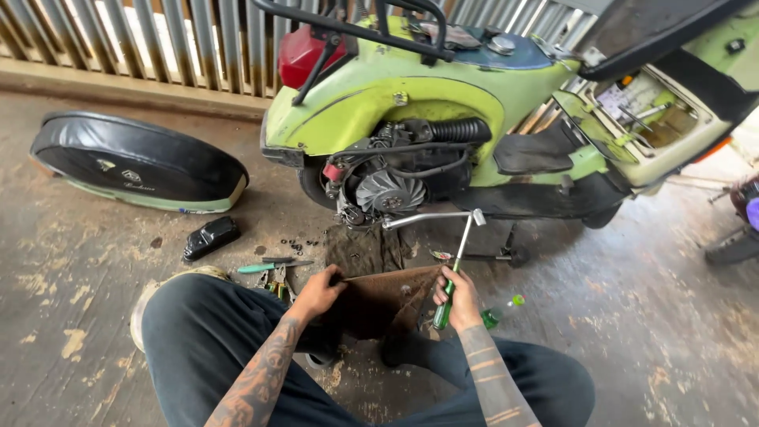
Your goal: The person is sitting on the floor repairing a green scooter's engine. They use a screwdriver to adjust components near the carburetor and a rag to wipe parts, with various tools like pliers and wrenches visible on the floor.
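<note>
The right hand [458,296] grips the green-handled wrench [458,265], its long axis rising toward the engine [391,190] at frame centre, while the left hand [316,292] pinches the brown cardboard [383,296] edge just left of it.

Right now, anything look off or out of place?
Yes: the scooter's side cover lies on the floor at left, so the engine is bare. Small dark bits and tools are scattered by the left hand.
</note>
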